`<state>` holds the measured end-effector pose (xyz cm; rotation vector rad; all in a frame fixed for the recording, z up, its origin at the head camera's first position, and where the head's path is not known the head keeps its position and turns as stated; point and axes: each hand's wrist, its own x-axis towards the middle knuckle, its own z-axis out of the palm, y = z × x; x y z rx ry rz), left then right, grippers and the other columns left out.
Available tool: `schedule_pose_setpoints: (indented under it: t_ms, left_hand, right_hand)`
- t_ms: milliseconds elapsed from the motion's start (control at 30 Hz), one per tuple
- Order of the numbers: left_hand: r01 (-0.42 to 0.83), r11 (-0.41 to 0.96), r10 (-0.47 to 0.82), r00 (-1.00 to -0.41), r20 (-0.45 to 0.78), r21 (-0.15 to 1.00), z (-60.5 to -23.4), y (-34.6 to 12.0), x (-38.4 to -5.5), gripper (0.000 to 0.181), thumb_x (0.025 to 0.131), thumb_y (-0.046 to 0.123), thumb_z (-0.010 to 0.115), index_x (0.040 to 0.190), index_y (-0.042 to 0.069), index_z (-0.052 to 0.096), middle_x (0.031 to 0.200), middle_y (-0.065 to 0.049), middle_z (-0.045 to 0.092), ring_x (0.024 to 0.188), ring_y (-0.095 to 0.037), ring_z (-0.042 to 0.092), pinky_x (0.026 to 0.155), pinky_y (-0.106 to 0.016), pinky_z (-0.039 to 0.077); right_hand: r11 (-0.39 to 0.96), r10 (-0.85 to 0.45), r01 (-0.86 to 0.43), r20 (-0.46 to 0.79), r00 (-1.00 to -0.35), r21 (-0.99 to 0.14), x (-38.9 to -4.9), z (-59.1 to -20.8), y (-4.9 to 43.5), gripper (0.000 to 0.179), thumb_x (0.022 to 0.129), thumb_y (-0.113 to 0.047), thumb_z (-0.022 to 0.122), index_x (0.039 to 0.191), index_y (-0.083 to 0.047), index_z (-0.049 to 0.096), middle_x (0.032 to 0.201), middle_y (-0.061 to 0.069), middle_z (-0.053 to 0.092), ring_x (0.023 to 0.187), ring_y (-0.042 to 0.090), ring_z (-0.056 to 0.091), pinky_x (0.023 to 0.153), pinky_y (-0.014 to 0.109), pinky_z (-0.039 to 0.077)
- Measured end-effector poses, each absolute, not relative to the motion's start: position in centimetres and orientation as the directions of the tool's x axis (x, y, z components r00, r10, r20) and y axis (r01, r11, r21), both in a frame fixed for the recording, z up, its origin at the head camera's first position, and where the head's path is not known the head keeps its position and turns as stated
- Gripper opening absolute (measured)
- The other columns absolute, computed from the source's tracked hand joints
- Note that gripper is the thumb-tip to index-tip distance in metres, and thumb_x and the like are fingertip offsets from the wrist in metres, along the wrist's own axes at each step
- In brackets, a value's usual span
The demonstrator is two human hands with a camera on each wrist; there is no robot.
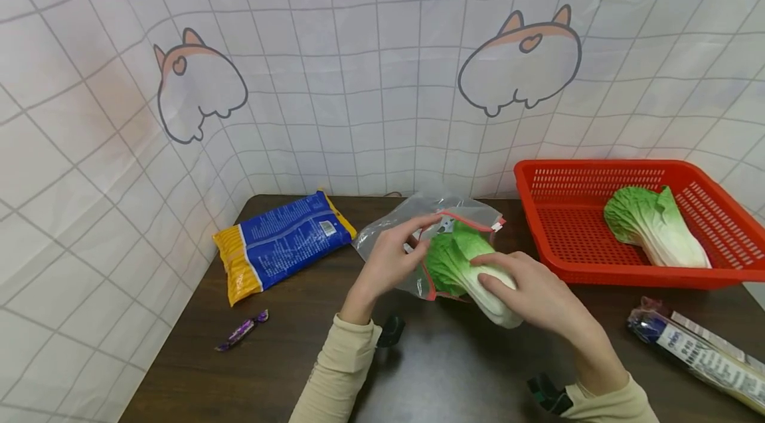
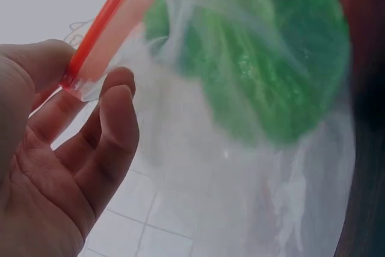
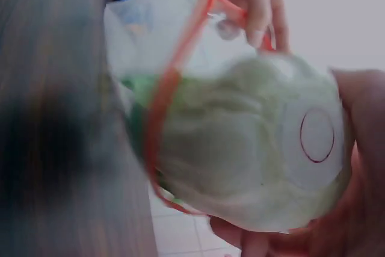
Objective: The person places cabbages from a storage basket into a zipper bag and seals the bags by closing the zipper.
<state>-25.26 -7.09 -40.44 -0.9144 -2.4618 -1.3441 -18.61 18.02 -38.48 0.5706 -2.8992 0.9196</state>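
Note:
A clear zip bag (image 1: 388,227) with a red zip edge lies over the dark table, its mouth spread. My left hand (image 1: 391,260) pinches that red edge between thumb and fingers, as the left wrist view shows close up. Leaf end first, a napa cabbage (image 1: 472,270) sits partly inside the bag's mouth. Its leaves (image 2: 258,58) show green through the plastic in the left wrist view. Around the white stem end curls my right hand (image 1: 528,290), gripping it. The cabbage base (image 3: 310,139) faces the right wrist camera, with a thin red ring on it.
A red basket (image 1: 574,270) holding a second napa cabbage (image 1: 657,227) stands at the right. In front of it lies a long plastic-wrapped packet (image 1: 705,350). To the left are a blue and yellow packet (image 1: 287,244) and a small purple-wrapped candy bar (image 1: 242,330). A grid-patterned curtain (image 1: 358,78) hangs behind.

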Motion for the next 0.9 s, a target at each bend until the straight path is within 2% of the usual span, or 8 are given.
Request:
schedule_pose_setpoints:
  t_ms: [67,133,300,433,667,767,900]
  left_hand:
    - [0.595,0.402,0.437,-0.792,0.425,0.695,-40.4,-7.0,-25.2,0.045,0.095,0.005,0.057,0.137,0.021,0.058,0.120,-0.002,0.064,0.069,-0.005,0.061,0.045,-0.023,0.042]
    - [0.594,0.407,0.442,-0.793,0.419,0.694,-40.4,-6.9,-25.2,0.046,0.095,0.005,0.057,0.138,0.021,0.058,0.117,-0.003,0.065,0.067,-0.005,0.060,0.044,-0.023,0.041]
    - [0.590,0.402,0.427,-0.797,0.427,0.700,-40.5,-6.8,-25.2,0.044,0.096,0.007,0.059,0.139,0.015,0.056,0.118,-0.007,0.065,0.064,-0.008,0.059,0.042,-0.024,0.039]
    - [0.578,0.402,0.411,-0.807,0.424,0.710,-40.6,-6.8,-25.1,0.044,0.096,0.007,0.060,0.138,0.015,0.057,0.124,-0.006,0.064,0.064,-0.010,0.060,0.043,-0.024,0.041]
    - [0.603,0.412,0.437,-0.789,0.433,0.683,-40.8,-6.2,-25.0,0.045,0.093,0.004,0.059,0.137,0.013,0.058,0.124,-0.007,0.064,0.070,-0.009,0.062,0.045,-0.021,0.040]
    - [0.612,0.426,0.435,-0.785,0.442,0.667,-40.8,-5.9,-25.0,0.044,0.092,0.003,0.060,0.135,0.013,0.060,0.118,-0.005,0.066,0.072,-0.008,0.062,0.046,-0.020,0.039]
    - [0.622,0.427,0.434,-0.777,0.455,0.656,-40.7,-5.6,-24.9,0.044,0.092,0.002,0.061,0.134,0.013,0.061,0.107,-0.005,0.068,0.068,-0.007,0.059,0.046,-0.020,0.038]
  right_hand:
    - [0.772,-0.287,-0.335,0.175,-0.942,-0.540,-18.8,-38.5,17.9,0.037,0.097,-0.047,0.055,0.128,-0.029,0.064,0.118,0.005,0.063,0.108,0.024,0.055,0.079,0.045,0.047]
    - [0.753,-0.272,-0.332,0.190,-0.943,-0.569,-19.0,-38.5,17.8,0.041,0.098,-0.046,0.054,0.133,-0.026,0.061,0.126,0.007,0.061,0.115,0.027,0.053,0.087,0.051,0.045]
    - [0.636,-0.330,-0.354,0.174,-0.928,-0.686,-19.1,-38.3,18.0,0.049,0.098,-0.040,0.058,0.143,-0.022,0.051,0.139,0.007,0.052,0.125,0.028,0.046,0.098,0.054,0.039]
    - [0.622,-0.352,-0.376,0.184,-0.918,-0.687,-18.9,-38.4,18.2,0.051,0.097,-0.038,0.059,0.144,-0.022,0.050,0.140,0.007,0.051,0.125,0.027,0.047,0.097,0.053,0.041]
    - [0.700,-0.262,-0.338,0.215,-0.941,-0.628,-19.0,-38.9,17.5,0.051,0.098,-0.042,0.056,0.142,-0.016,0.052,0.137,0.016,0.051,0.123,0.033,0.045,0.095,0.057,0.041]
    - [0.673,-0.252,-0.306,0.180,-0.951,-0.674,-19.1,-39.1,17.0,0.052,0.099,-0.045,0.053,0.144,-0.018,0.050,0.137,0.014,0.050,0.116,0.031,0.049,0.088,0.051,0.046]
    - [0.671,-0.223,-0.283,0.178,-0.959,-0.685,-19.3,-39.7,16.5,0.054,0.099,-0.047,0.052,0.146,-0.020,0.048,0.136,0.015,0.050,0.116,0.031,0.049,0.086,0.051,0.047]
